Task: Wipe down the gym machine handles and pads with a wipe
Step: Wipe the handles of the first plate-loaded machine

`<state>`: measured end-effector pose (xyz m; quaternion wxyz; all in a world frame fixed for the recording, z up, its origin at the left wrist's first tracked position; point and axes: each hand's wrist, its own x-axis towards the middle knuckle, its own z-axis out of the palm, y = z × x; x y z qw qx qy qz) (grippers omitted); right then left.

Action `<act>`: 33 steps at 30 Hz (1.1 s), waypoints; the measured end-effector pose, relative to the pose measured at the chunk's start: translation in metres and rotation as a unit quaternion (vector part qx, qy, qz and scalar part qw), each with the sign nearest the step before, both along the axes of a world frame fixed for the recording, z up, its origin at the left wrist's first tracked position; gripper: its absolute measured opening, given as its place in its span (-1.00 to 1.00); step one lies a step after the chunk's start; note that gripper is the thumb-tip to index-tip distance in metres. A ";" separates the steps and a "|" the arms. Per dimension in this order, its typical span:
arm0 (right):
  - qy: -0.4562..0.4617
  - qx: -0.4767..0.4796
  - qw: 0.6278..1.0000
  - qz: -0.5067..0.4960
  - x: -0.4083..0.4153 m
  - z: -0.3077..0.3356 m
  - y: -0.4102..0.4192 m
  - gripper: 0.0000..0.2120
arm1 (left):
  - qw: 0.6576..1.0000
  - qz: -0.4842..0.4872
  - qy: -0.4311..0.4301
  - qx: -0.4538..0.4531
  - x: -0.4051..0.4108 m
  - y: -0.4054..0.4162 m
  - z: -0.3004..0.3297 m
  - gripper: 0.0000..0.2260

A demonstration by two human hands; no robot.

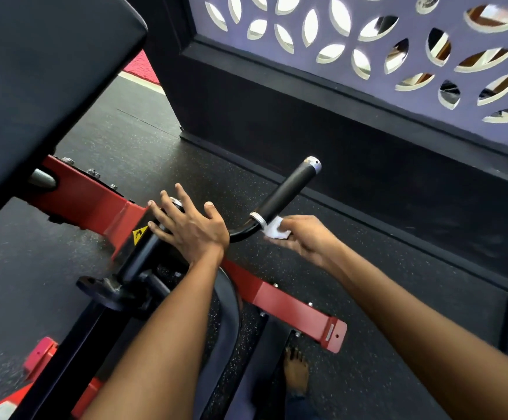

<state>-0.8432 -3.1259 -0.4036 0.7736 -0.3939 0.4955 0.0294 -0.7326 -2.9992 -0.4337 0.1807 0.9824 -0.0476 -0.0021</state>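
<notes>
A black handle (pixel 289 189) with silver end caps sticks up and to the right from the red and black gym machine (pixel 95 198). My right hand (pixel 304 237) holds a small white wipe (pixel 277 230) against the lower end of the handle, just below its silver collar. My left hand (pixel 189 225) lies flat with fingers spread on the machine's black pivot, beside a yellow warning sticker (pixel 140 234). A large black pad (pixel 43 71) fills the upper left.
A red frame bar (pixel 295 307) runs down to the right across the dark speckled rubber floor (pixel 143 147). A black wall base (pixel 337 125) with a perforated purple screen (pixel 398 43) stands behind the handle. A bare foot (pixel 296 371) shows at the bottom.
</notes>
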 end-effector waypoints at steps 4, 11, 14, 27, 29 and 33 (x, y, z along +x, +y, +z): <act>0.120 -0.320 0.935 0.095 -0.018 0.019 0.010 -0.92 | 0.998 -0.027 0.059 0.018 0.001 0.007 0.010 -0.40; 0.097 -0.560 0.785 0.247 -0.040 0.102 0.038 -0.90 | 0.978 -0.203 0.034 -0.034 -0.047 0.055 0.083 -0.45; 0.096 -0.624 0.715 0.301 -0.050 0.154 0.056 -0.80 | 0.967 -0.250 -0.007 -0.041 -0.066 0.073 0.142 -0.49; -0.016 -0.670 0.691 0.271 -0.125 0.309 0.201 -0.80 | 0.990 -0.129 -0.051 -0.034 -0.196 0.246 0.313 -0.51; -0.025 -0.687 0.656 0.312 -0.121 0.319 0.222 -0.77 | 0.993 -0.100 -0.052 -0.032 -0.206 0.273 0.324 -0.52; -0.065 -0.692 0.612 0.378 -0.108 0.338 0.264 -0.71 | 0.997 -0.020 -0.064 -0.026 -0.224 0.315 0.344 -0.54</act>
